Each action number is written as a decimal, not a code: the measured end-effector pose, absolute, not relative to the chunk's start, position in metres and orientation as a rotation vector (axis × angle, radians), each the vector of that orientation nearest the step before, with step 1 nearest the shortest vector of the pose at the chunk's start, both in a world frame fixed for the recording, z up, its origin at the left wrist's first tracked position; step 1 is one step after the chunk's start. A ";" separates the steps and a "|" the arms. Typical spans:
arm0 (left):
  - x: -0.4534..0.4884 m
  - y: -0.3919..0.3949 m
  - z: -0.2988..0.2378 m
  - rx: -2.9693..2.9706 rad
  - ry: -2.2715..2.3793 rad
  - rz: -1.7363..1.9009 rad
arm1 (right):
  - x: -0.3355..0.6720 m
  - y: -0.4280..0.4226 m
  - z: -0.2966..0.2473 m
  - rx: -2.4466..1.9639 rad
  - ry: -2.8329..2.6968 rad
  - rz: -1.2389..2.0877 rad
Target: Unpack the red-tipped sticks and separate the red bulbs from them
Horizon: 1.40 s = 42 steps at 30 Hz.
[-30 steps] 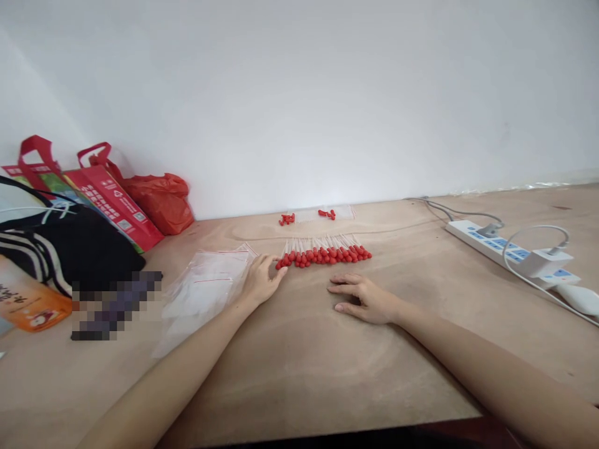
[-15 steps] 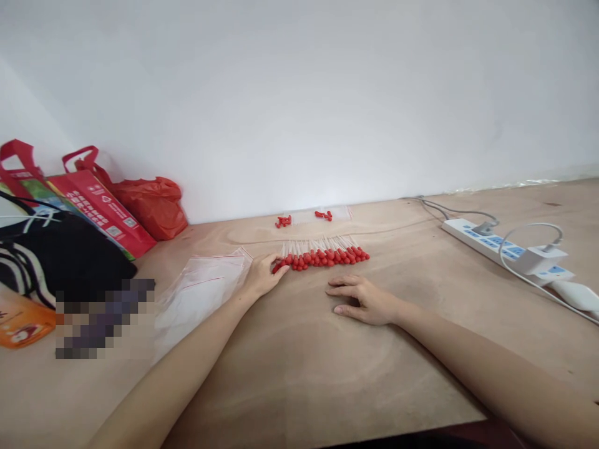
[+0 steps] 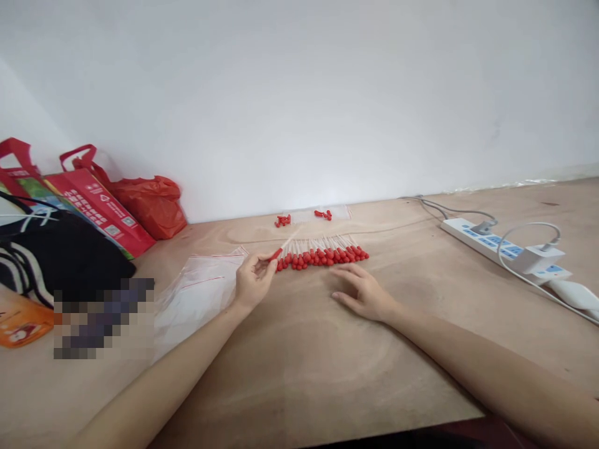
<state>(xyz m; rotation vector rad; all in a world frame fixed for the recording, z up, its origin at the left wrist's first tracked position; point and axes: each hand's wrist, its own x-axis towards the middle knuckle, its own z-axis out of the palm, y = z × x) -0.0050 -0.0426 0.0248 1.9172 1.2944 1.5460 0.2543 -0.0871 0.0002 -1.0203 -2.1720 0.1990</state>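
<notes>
Between thumb and fingers, my left hand (image 3: 255, 278) pinches a thin white stick with a red tip (image 3: 277, 254) by its red end; the pale shaft slants up to the right. Beside it lies a row of red-tipped white sticks (image 3: 322, 255), red ends toward me and shafts pointing to the wall. My right hand (image 3: 361, 292) rests just in front of the row's right part, fingers apart and holding nothing. A stack of clear zip bags (image 3: 196, 299) lies left of my left hand. Two small red bundles (image 3: 282, 221) sit farther back with a clear bag (image 3: 339, 214).
At the left stand a red shopping bag (image 3: 98, 202), a red plastic bag (image 3: 152, 207), a black bag (image 3: 70, 255) and an orange package (image 3: 23, 324). A white power strip (image 3: 484, 240) with plugs and cables lies on the right of the wooden table (image 3: 318, 374).
My left hand has drawn back slightly to the left and lifted one red-tipped stick from the row's left end. My right hand has shifted a little nearer the row.
</notes>
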 end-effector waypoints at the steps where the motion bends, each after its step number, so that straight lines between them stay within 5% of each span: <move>1: -0.003 -0.050 0.024 1.927 1.226 1.467 | 0.252 -0.087 0.000 -1.039 -2.083 0.112; 10: 0.018 -0.100 0.026 2.260 0.943 0.935 | 0.235 -0.084 0.001 -0.867 -2.324 -0.095; 18: -0.078 -0.124 0.018 2.386 2.227 0.436 | 0.237 -0.082 -0.002 -0.929 -2.324 -0.015; 23: -0.134 -0.100 0.015 2.261 2.187 0.014 | 0.238 -0.077 -0.002 -1.027 -2.279 -0.040; 31: -0.060 -0.073 0.032 2.736 1.631 0.711 | 0.237 -0.057 -0.002 -1.101 -2.302 -0.093; 36: 0.026 -0.072 0.020 2.738 1.096 0.895 | 0.235 -0.059 -0.003 -1.044 -2.302 -0.174; 42: 0.039 -0.066 0.006 2.681 1.096 0.923 | 0.235 -0.063 -0.001 -0.933 -2.339 -0.257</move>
